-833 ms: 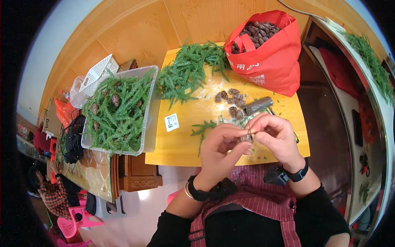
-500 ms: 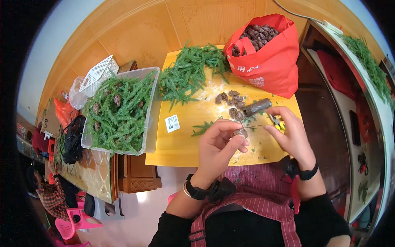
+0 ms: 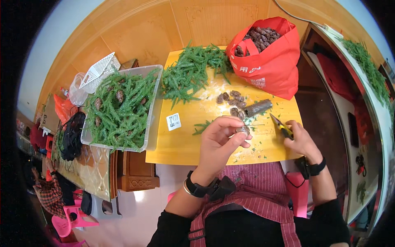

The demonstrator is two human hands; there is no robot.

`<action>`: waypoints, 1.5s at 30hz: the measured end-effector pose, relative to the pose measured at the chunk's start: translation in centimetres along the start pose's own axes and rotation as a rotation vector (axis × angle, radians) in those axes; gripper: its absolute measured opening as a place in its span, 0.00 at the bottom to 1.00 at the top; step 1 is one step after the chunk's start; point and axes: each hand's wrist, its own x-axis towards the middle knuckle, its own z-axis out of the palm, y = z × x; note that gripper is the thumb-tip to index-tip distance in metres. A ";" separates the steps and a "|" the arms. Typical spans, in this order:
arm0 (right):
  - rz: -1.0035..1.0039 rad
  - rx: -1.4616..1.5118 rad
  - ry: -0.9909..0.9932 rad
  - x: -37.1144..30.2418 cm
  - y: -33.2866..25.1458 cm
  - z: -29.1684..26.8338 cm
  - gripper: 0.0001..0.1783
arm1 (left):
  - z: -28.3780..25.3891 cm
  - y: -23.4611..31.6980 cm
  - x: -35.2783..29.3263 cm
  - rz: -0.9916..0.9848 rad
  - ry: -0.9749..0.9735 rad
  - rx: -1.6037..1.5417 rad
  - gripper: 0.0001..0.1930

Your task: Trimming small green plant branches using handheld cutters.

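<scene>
The left hand [image 3: 222,142], closed in a pinch, holds 1 wired pine cone [image 3: 243,130]; at its 3 o'clock the right hand [image 3: 303,142] half-curls at pliers [image 3: 282,127], how firmly cannot be told. The step seems to be taking the tool, calling next for a sure grip. On the yellow table [image 3: 185,144], greenery [image 3: 187,76] lies at 11 o'clock, a red bag [image 3: 273,74] at 1; wood panelling [image 3: 222,22] rises at 12.

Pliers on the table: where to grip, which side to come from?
Probably grip the pliers by the yellow-and-black handles, coming from the near right, where the right hand is: the handles angle that way, while the narrow metal nose points to the far left.
</scene>
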 end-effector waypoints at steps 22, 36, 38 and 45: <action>-0.468 0.376 0.101 -4.5 -9.2 -6.7 0.10 | -0.2 -0.3 0.0 -0.064 -0.018 -0.082 0.11; -0.560 0.312 0.140 -4.1 -10.0 -7.2 0.10 | -0.3 -0.3 -0.1 -0.051 -0.018 -0.108 0.11; -0.559 0.316 0.150 -4.0 -10.1 -7.1 0.10 | -0.3 -0.4 -0.1 -0.035 -0.027 -0.093 0.11; -0.564 0.313 0.165 -4.0 -9.8 -7.0 0.09 | -0.3 -0.3 0.0 -0.046 -0.020 -0.080 0.11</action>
